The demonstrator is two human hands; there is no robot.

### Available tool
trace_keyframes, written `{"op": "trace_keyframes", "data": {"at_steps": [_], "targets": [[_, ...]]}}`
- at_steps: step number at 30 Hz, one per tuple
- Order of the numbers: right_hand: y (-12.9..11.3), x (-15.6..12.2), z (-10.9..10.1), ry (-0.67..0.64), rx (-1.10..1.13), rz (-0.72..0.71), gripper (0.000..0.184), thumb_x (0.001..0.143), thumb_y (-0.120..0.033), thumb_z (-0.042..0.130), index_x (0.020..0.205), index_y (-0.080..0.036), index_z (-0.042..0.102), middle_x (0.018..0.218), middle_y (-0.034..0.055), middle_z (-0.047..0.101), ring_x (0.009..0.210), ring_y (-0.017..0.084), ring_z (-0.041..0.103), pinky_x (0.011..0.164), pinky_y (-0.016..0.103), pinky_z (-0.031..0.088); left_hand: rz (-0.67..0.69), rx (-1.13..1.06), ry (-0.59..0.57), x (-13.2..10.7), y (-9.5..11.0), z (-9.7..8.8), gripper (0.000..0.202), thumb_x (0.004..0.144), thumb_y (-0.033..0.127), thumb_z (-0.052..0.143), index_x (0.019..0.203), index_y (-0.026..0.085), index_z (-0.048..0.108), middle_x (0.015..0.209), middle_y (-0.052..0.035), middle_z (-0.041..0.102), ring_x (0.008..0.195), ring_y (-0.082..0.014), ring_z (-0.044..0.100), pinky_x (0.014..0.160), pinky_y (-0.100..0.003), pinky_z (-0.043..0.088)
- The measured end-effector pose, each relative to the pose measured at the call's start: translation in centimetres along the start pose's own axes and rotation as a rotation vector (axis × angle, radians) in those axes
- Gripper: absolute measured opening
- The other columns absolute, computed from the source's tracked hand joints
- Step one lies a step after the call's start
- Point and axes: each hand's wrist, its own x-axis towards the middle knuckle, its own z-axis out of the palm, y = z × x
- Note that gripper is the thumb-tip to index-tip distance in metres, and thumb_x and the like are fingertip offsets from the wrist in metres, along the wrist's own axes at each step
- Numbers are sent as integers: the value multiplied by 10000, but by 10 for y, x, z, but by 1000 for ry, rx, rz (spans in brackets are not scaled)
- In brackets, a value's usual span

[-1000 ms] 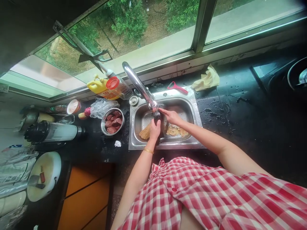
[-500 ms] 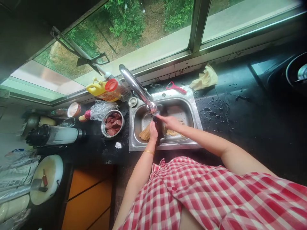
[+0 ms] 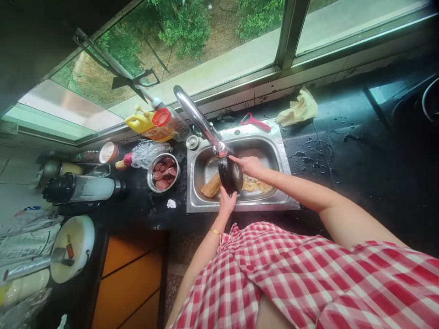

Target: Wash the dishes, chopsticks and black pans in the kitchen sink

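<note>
A dark, glossy, rounded vessel (image 3: 230,176), like a bowl or small pot, is tilted under the faucet (image 3: 197,114) over the sink (image 3: 286,169). My left hand (image 3: 227,200) grips its near edge, with the thumb along the side. At the far right edge, my right hand (image 3: 251,166) holds it with the index finger stretched toward the faucet's spout. A brown, rough-textured loofah-like scrubber (image 3: 211,185) lies in the basin left of the vessel. Pale yellowish scraps (image 3: 255,184) rest in the basin on the right, partly hidden by my right arm.
Left of the sink stands a metal bowl of dark red meat pieces (image 3: 165,172). Behind it are a yellow jug (image 3: 146,124) and a red-lidded jar (image 3: 163,118). A red peeler (image 3: 255,122) and a crumpled cloth (image 3: 299,108) lie behind the sink. A cleaver rests on a round board (image 3: 80,235).
The dark vessel has turned so that more of its rounded side shows. My left hand has shifted nearer to my body and slightly right; my right hand has moved to the vessel's right edge.
</note>
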Motion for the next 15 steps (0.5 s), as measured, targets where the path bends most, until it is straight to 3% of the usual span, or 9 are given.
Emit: {"op": "trace_keyframes", "data": {"at_steps": [3, 7, 9, 12, 15], "targets": [[-4, -1, 5, 11, 2, -95, 694, 841, -114, 442, 1495, -288, 289, 983, 59, 692, 803, 171, 609, 626, 236, 339, -51, 158, -19, -6, 5, 3, 690, 797, 308, 620, 1366, 51, 326, 1218, -261, 595, 1137, -334, 587, 951, -440, 444], [-16, -11, 17, -55, -13, -227, 641, 864, -149, 447, 1477, -296, 332, 926, 68, 684, 735, 164, 586, 620, 246, 336, -53, 205, -18, -6, 9, 3, 680, 822, 333, 600, 1384, 87, 309, 1211, -236, 607, 1131, -319, 597, 934, -409, 454], [-16, -9, 16, -36, -27, -181, 633, 872, -149, 415, 1480, -299, 322, 926, 78, 683, 731, 174, 587, 627, 257, 340, -26, 228, -20, -7, 9, 3, 655, 830, 319, 591, 1378, 78, 325, 1176, -232, 624, 1114, -319, 606, 925, -405, 458], [-13, 0, 10, 62, -20, 2, 681, 854, -112, 381, 1503, -282, 264, 957, 86, 685, 763, 188, 600, 631, 260, 342, 0, 274, -21, -7, 9, 4, 626, 829, 296, 594, 1354, 46, 363, 1108, -236, 648, 1081, -327, 620, 908, -408, 464], [-9, 2, 10, 25, 61, -36, 706, 830, -101, 416, 1494, -303, 287, 997, 58, 690, 773, 172, 600, 636, 245, 344, -25, 252, 8, -7, 7, 3, 649, 836, 310, 589, 1357, 9, 345, 1123, -257, 637, 1086, -324, 615, 905, -401, 464]]}}
